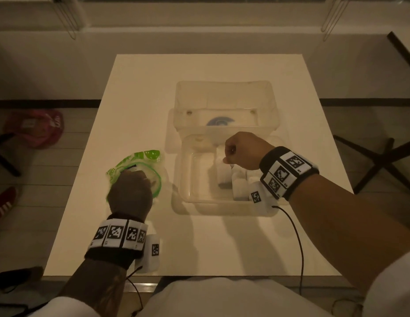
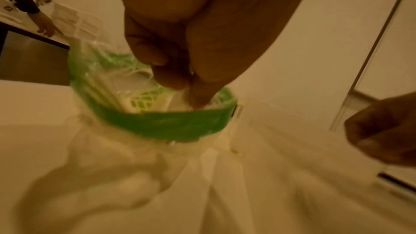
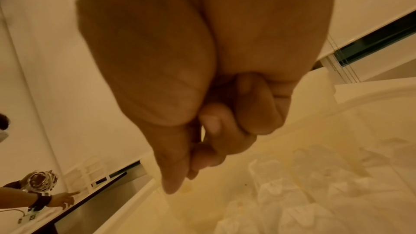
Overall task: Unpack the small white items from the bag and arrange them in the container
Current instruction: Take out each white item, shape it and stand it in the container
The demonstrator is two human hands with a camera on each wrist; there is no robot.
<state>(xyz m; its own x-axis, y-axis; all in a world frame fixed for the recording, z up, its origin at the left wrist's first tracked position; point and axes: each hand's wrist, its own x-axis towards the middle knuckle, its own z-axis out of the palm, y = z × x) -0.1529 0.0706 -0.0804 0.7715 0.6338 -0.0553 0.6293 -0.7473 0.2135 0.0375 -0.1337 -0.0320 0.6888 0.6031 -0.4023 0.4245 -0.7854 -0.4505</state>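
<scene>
mid-unpack: left hand (image 1: 130, 191) pinched inside the bag (image 1: 139, 165) near the table's (image 1: 153, 92) left edge, right hand (image 1: 241, 149) curled empty over items (image 1: 239, 179) in the container (image 1: 188, 179); next, lift one across.

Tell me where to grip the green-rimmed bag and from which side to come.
Pinch the green rim band of the bag from above. It lies on the table with its mouth gaping upward, where the left hand already reaches in.
</scene>
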